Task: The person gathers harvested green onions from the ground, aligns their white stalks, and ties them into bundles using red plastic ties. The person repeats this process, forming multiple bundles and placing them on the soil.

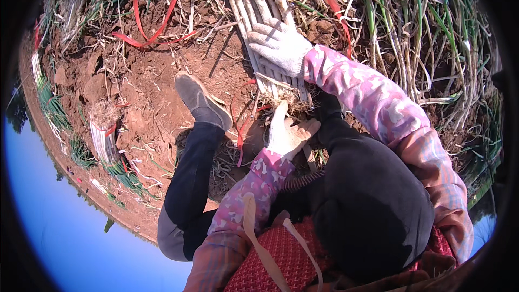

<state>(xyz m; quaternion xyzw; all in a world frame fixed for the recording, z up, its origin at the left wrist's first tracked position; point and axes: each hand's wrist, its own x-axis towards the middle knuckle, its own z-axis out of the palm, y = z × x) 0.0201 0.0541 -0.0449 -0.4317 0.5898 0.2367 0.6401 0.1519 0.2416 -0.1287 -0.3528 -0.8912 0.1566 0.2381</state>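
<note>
A loose bundle of long green onions (256, 0) lies on the soil before me, its root ends towards my body. My right hand (282, 46), in a white knitted glove, lies across the pale stalks and holds them from above. Close to the fringe of roots (298, 104) is my left hand (288, 132), also gloved. Its index finger points up to the root ends, and the thumb and other fingers are spread apart, with nothing seen between them. The undersides of both hands are hidden.
Red plastic ribbon (152, 40) lies left of the bundle; another strip (334, 6) lies right. A tied onion bundle (104, 142) rests at left. More onions (405, 28) stand or lean at right. My shoe (200, 99) and bent knee (373, 194) flank the working spot.
</note>
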